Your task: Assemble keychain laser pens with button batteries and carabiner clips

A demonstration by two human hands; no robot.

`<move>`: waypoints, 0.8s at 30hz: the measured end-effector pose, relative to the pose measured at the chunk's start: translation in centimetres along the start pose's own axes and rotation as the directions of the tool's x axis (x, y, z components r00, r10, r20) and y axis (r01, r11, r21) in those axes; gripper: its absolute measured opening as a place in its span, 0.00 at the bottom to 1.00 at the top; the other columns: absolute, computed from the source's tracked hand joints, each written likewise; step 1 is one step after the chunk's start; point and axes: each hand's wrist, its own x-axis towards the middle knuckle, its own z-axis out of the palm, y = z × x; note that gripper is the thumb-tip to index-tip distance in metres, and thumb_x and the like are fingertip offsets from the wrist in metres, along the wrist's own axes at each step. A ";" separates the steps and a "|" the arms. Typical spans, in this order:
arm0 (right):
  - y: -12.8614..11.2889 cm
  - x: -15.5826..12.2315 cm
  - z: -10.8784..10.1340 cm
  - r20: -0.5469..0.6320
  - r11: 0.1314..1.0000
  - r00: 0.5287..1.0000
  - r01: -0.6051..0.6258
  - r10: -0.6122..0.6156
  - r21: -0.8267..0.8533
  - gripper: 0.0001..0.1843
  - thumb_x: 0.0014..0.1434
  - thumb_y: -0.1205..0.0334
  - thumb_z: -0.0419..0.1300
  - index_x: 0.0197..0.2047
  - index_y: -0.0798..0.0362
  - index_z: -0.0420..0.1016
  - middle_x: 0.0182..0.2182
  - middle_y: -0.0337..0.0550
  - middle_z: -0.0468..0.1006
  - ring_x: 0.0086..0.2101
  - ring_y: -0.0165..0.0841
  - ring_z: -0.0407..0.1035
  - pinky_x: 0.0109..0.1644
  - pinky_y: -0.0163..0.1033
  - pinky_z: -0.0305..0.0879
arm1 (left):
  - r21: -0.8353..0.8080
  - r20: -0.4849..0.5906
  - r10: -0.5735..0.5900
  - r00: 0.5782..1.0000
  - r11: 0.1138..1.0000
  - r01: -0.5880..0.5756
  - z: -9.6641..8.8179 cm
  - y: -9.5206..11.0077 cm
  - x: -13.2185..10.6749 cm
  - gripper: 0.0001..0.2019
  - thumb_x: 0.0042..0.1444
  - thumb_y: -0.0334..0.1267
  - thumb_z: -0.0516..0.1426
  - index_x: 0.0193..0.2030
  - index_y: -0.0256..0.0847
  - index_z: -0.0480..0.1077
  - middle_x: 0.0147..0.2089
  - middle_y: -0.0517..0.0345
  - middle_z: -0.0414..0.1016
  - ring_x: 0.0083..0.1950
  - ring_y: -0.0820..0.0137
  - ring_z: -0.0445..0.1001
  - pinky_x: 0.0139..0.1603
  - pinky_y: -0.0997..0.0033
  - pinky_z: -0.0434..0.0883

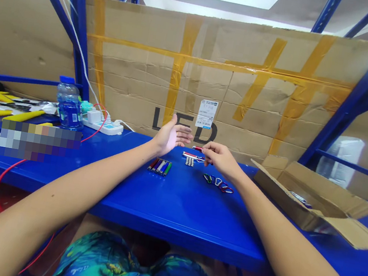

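Observation:
My left hand [171,137] hovers palm up above the blue table [173,202], fingers stretched out and holding nothing. Just to its right, my right hand [220,157] pinches a small red keychain flashlight [197,149] by its end. Below the left hand lies a row of several small coloured flashlights [160,166]. A cluster of small silver button cells [189,161] sits between the hands, beside another red and silver flashlight [191,155]. Several coloured carabiner clips [218,183] lie under my right wrist.
An open cardboard box [317,203] stands at the right. A water bottle [68,104], a white power strip [103,124] with red cable, and yellow items lie at the left. A taped cardboard sheet [222,78] backs the table between blue rack posts.

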 end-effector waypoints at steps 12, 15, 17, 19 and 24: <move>0.1 -0.1 0.2 -0.009 0.997 1.000 0.005 -0.006 -0.073 0.07 0.59 0.60 0.56 0.31 0.54 0.70 0.15 0.36 0.69 0.19 0.30 0.66 0.28 0.36 0.60 | 0.011 0.039 -0.027 0.999 1.000 0.026 0.0 -0.4 0.1 0.38 0.54 0.72 0.44 0.41 0.36 0.76 0.41 0.42 0.80 0.46 0.56 0.76 0.42 0.61 0.68; 0.0 -0.1 0.2 -0.006 0.996 1.000 0.001 -0.001 -0.093 0.07 0.59 0.60 0.56 0.31 0.53 0.69 0.15 0.36 0.69 0.19 0.30 0.66 0.27 0.36 0.60 | 0.029 0.048 -0.023 0.999 0.999 0.022 0.0 -0.4 0.1 0.39 0.54 0.72 0.44 0.42 0.36 0.76 0.41 0.42 0.80 0.46 0.55 0.76 0.42 0.60 0.69; -0.1 -0.1 0.2 -0.004 0.995 1.000 0.009 -0.010 -0.099 0.07 0.59 0.61 0.56 0.31 0.53 0.68 0.15 0.36 0.70 0.19 0.30 0.66 0.27 0.36 0.60 | 0.040 0.061 -0.028 0.998 0.999 0.025 0.0 -0.4 0.1 0.39 0.54 0.72 0.43 0.43 0.37 0.76 0.42 0.42 0.80 0.47 0.55 0.76 0.42 0.60 0.69; 0.0 0.0 0.2 -0.004 0.996 1.000 0.013 -0.014 -0.093 0.06 0.59 0.61 0.56 0.31 0.53 0.69 0.15 0.35 0.69 0.19 0.30 0.66 0.28 0.36 0.60 | 0.042 0.070 -0.035 0.997 0.999 0.032 0.0 -0.4 0.1 0.39 0.54 0.72 0.43 0.42 0.37 0.76 0.41 0.43 0.80 0.46 0.56 0.76 0.42 0.60 0.69; 0.1 -0.1 0.1 -0.004 0.996 1.000 0.017 -0.017 -0.092 0.07 0.58 0.60 0.56 0.31 0.53 0.68 0.15 0.36 0.69 0.20 0.31 0.65 0.28 0.36 0.60 | 0.048 0.061 -0.046 0.997 0.998 0.043 0.1 -0.4 0.1 0.39 0.54 0.72 0.43 0.41 0.37 0.76 0.42 0.43 0.80 0.47 0.55 0.76 0.44 0.60 0.69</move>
